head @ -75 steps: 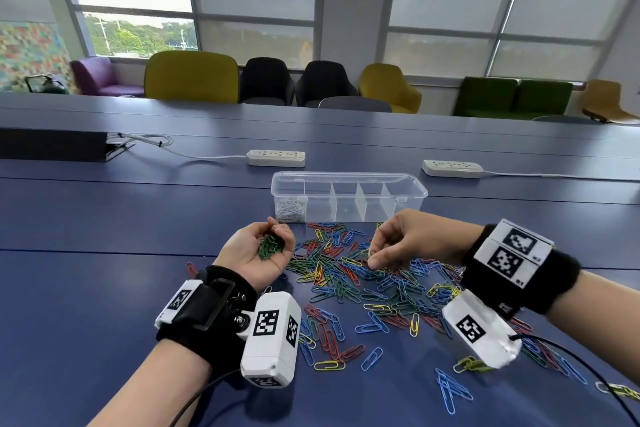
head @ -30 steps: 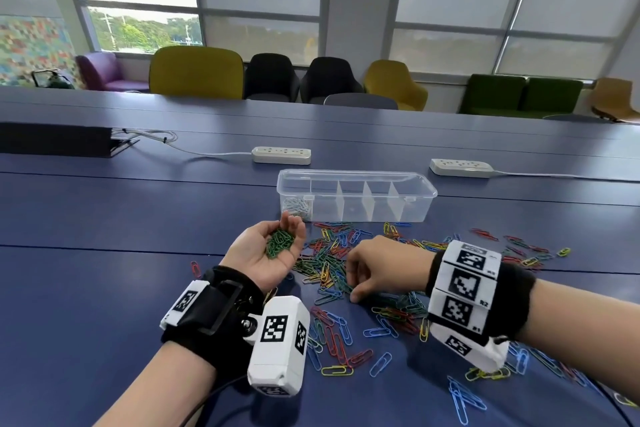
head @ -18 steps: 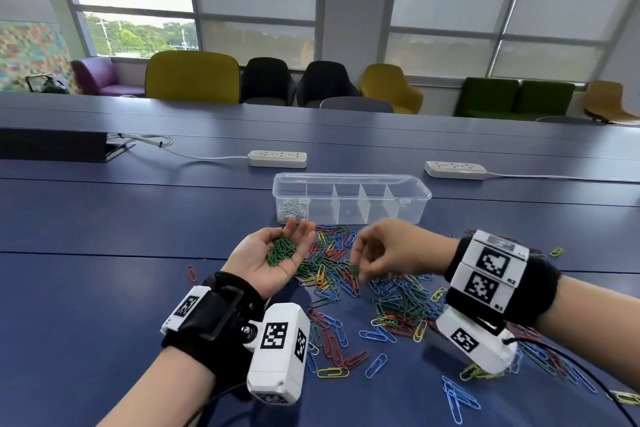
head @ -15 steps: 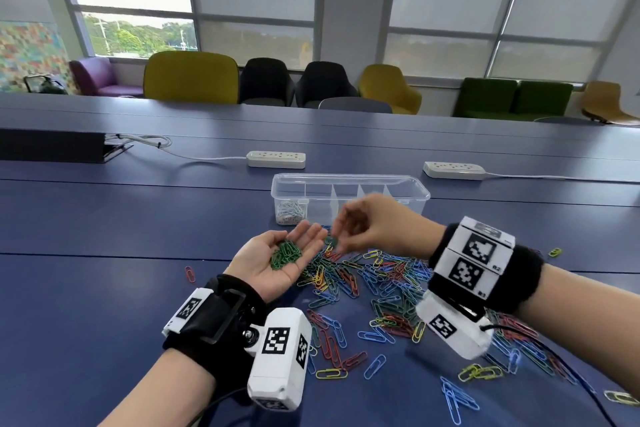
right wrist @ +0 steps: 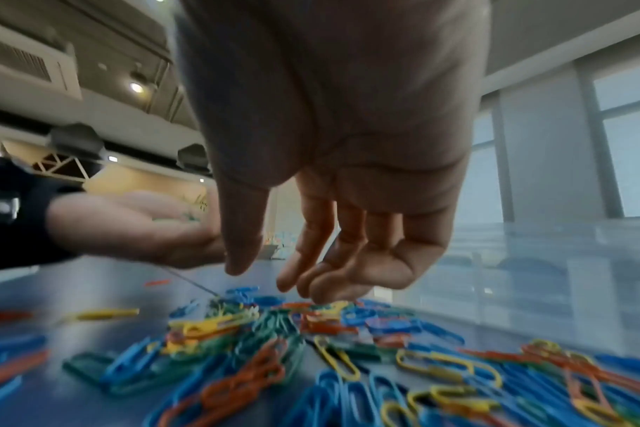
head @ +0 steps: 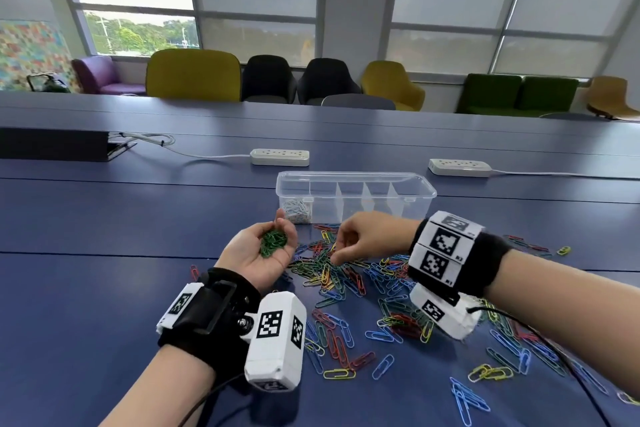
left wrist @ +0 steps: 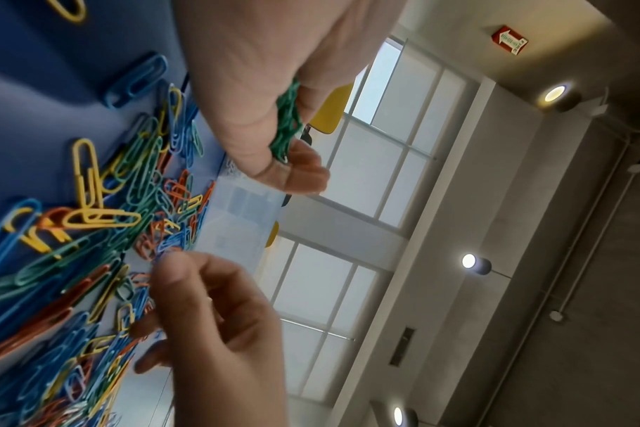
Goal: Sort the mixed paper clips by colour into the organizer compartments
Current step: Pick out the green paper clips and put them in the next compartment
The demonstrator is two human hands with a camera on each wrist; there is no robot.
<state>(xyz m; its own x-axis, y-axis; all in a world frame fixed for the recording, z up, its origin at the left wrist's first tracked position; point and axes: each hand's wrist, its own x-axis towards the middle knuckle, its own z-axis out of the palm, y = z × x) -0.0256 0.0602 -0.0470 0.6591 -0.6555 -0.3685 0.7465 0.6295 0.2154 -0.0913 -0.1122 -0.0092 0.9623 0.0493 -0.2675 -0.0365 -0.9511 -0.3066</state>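
Note:
My left hand (head: 263, 253) lies palm up, its fingers cupped round a small heap of green paper clips (head: 273, 243), also seen in the left wrist view (left wrist: 287, 124). Just right of it, my right hand (head: 341, 246) hovers empty with relaxed fingers (right wrist: 303, 260) pointing down at the mixed pile of coloured clips (head: 346, 274). The clear organizer (head: 408, 208) stands behind both hands. Its leftmost compartment holds silver clips (head: 297, 211); the other compartments look empty.
Coloured clips are scattered across the blue table (head: 104, 253) to the right and toward me. Two white power strips (head: 280, 157) (head: 460, 167) lie behind the organizer, and a dark laptop (head: 55, 148) sits at the far left. Chairs line the far side.
My right hand rose from the pile to the left palm, then dropped back toward the pile, empty. The left fingers have curled further round the green clips.

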